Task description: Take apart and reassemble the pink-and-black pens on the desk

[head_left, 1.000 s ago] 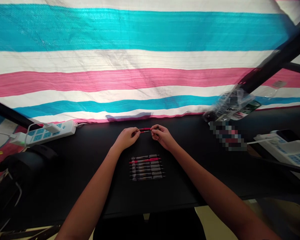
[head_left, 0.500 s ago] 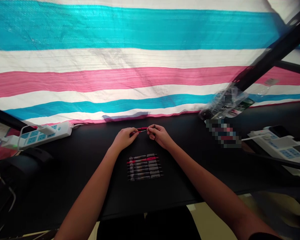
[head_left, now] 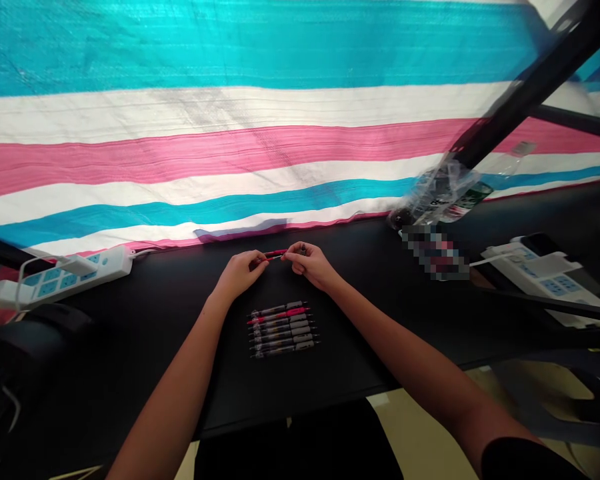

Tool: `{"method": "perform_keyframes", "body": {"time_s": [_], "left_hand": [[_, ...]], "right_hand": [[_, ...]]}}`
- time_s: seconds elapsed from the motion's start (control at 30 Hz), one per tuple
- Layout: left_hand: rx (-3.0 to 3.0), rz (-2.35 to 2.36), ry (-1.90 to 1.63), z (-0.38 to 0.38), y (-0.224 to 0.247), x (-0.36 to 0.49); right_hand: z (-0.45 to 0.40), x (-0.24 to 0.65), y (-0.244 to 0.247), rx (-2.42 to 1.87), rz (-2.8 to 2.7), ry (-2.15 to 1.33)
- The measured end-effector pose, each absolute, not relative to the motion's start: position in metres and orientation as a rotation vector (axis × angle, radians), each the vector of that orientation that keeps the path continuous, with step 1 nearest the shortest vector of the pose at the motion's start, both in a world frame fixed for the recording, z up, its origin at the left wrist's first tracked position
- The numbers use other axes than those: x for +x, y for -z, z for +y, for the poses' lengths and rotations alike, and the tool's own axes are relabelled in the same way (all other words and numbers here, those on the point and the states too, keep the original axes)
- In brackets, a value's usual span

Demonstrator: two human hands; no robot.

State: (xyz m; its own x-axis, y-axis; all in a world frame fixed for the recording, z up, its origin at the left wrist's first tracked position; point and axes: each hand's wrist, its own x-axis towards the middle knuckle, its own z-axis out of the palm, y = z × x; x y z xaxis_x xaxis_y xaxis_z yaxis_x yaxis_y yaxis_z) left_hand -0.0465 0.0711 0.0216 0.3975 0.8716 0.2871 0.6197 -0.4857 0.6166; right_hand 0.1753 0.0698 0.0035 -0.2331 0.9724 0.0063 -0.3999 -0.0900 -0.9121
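At the far side of the black table (head_left: 180, 347), my left hand (head_left: 241, 272) is closed in a pinch on a slim red pen (head_left: 266, 261) with a thin pale tip pointing right. My right hand (head_left: 310, 265) is closed too, its fingertips meeting that tip. What it pinches is small and mostly covered by the fingers; a dark bit shows above them. Just behind, a second red piece (head_left: 276, 253) spans between both hands. Nearer to me lies a neat row of several pens (head_left: 283, 330), side by side, with grey or black grips and one red pen (head_left: 280, 315) among them.
A white power strip (head_left: 75, 277) with plugged-in cables stands at the left, and another (head_left: 545, 273) at the right. Plastic-wrapped bottles (head_left: 445, 193) lie at the back right. A striped sheet (head_left: 280, 153) hangs behind the table.
My hands have come slightly closer together, narrowing the gap at the pale tip. The whole view has shifted a little; the row of pens is unchanged.
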Motion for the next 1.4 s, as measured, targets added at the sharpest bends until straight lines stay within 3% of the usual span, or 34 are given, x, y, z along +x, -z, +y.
{"method": "perform_keyframes", "body": {"time_s": [1.4], "left_hand": [[2.209,1.296,-0.818,0.0695,-0.022,-0.0461]], "right_hand": [[0.0678,0.1784,-0.0065,-0.837,-1.055,-1.598]]}}
